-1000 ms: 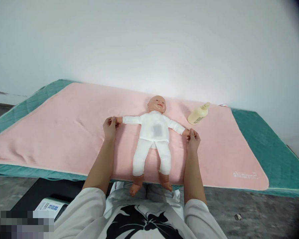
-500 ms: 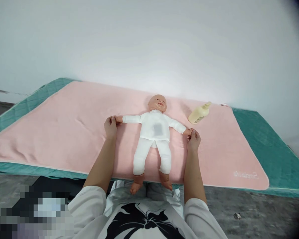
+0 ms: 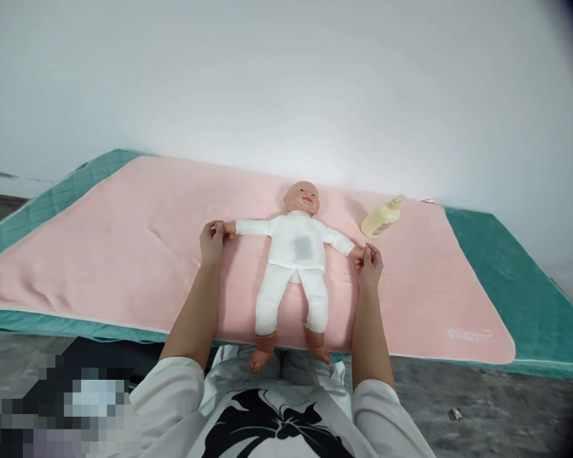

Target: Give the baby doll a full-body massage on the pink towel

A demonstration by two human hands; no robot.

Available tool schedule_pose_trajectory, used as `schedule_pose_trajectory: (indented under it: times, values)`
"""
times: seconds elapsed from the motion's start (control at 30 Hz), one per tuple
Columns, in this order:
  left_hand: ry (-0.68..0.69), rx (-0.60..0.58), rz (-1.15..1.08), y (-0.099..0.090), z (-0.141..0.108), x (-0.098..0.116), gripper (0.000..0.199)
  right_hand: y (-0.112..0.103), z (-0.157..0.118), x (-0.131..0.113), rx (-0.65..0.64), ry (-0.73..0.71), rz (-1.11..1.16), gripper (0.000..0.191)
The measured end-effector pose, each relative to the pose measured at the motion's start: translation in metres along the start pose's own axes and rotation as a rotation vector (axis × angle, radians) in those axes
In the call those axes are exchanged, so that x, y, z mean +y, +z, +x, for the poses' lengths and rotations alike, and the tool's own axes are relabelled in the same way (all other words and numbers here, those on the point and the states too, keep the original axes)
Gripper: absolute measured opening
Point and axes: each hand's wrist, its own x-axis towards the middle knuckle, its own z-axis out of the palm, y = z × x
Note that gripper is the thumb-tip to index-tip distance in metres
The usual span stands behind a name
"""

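Note:
A baby doll (image 3: 297,245) with a white cloth body lies on its back, arms stretched out to both sides and feet toward me. My left hand (image 3: 212,238) is closed on the doll's hand at the left. On the opposite side my right hand (image 3: 371,261) pinches the doll's other hand. Beneath the doll spreads a pink blanket (image 3: 124,254). A pale yellow pump bottle (image 3: 382,217) lies tilted on the blanket, just beyond my right hand.
The blanket covers most of a green quilted mattress (image 3: 501,280), which runs along a white wall (image 3: 286,89). A dark piece of furniture (image 3: 100,359) is at the lower left, partly pixelated. A small scrap (image 3: 454,414) lies on the grey floor.
My right hand has shifted very slightly to the left along with the doll's hand. The doll's body and the bottle stay where they were.

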Motion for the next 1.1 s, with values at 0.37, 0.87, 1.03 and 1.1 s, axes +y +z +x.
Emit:
schedule_pose_trajectory:
  times: [0.37,0.87,1.03,1.1]
  values:
    - [0.001,0.077,0.130,0.0040,-0.0038,0.0022,0.026,0.0024,-0.0033,0.0000,0.095,-0.047,-0.169,0.048]
    - [-0.085,-0.013,-0.118,-0.0023,0.0026,0.0001,0.033,-0.0044,0.0024,0.0054,-0.018,-0.038,-0.029,0.053]
    - [-0.066,-0.044,-0.153,-0.0042,0.0034,-0.0012,0.033,-0.0053,0.0029,0.0064,-0.037,-0.037,0.005,0.054]
    - [-0.061,-0.039,-0.155,-0.0033,0.0027,0.0002,0.029,-0.0048,0.0024,0.0054,-0.037,-0.038,-0.003,0.053]
